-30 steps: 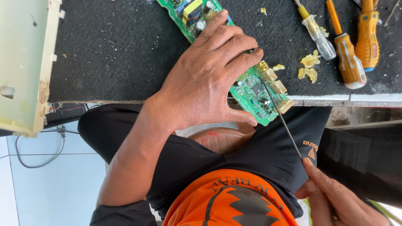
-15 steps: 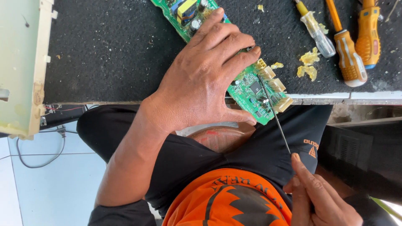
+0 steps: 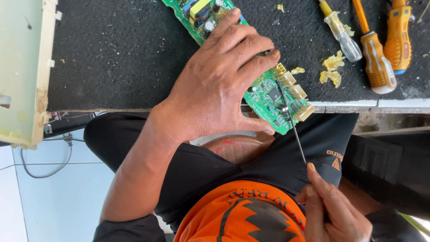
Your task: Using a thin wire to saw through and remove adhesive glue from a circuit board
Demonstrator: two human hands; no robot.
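Black, coarse matting covers the workbench (image 3: 116,54), whose pale front edge runs across the view just above the person's lap; below it lie white floor tiles (image 3: 53,201) with a thin grey cable (image 3: 45,170) looping over them. At the left edge of the bench rests a cream plastic casing (image 3: 22,71), chipped and yellowed along its rim. A long green circuit board (image 3: 273,96) lies slantwise on the mat, its lower end overhanging the bench edge; it carries a yellow block and dark cylinders at the far end and a row of beige connectors at the near end. The left hand (image 3: 219,85) lies flat across the middle of the board, fingers spread over it and thumb hooked under its near edge, pressing it down. The right hand (image 3: 331,210), low in the view, pinches the handle end of a thin metal probe (image 3: 295,134) between closed fingers, and the tip touches the board beside the beige connectors. Yellowish crumbs of glue-like residue (image 3: 331,69) lie on the mat just right of the board. Farther right rest three screwdrivers: one with a clear handle (image 3: 342,38), and two with orange handles (image 3: 378,58) (image 3: 397,38). The person wears black trousers and an orange shirt (image 3: 242,215) with a black printed design.
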